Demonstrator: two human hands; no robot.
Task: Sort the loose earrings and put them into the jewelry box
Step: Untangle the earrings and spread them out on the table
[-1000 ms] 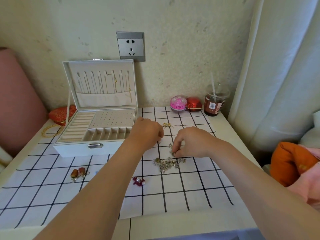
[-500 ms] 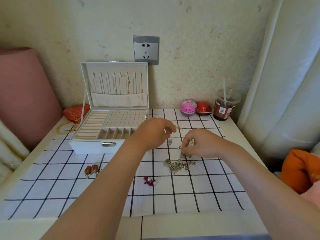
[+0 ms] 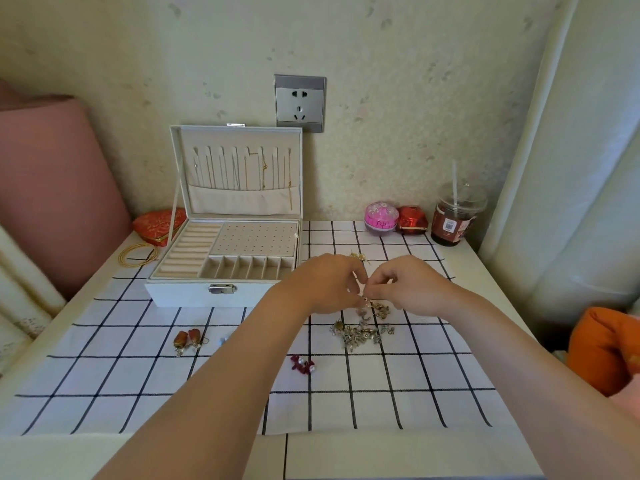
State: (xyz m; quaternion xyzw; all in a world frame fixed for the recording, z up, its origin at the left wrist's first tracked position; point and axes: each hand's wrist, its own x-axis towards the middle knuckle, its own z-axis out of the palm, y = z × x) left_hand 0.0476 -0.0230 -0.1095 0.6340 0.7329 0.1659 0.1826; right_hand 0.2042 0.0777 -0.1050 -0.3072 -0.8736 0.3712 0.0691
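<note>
A domestic corner, likely a bedroom: a white table (image 3: 485,271) under a checked cloth (image 3: 381,393) against a wall with a power socket (image 3: 300,103), bearing an open jewelry box (image 3: 221,294) and takeaway drink (image 3: 455,216), pale curtain (image 3: 571,168) and pink upholstery (image 3: 52,188) alongside

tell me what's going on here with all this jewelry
A person is sorting earrings on a checked cloth. The left hand and right hand meet just above the pile of small earrings, their fingers pinching a small earring between them. The jewelry box stands open to the left, and I see no earrings in its tray. An orange pair and a dark red pair lie apart, nearer the person.
</note>
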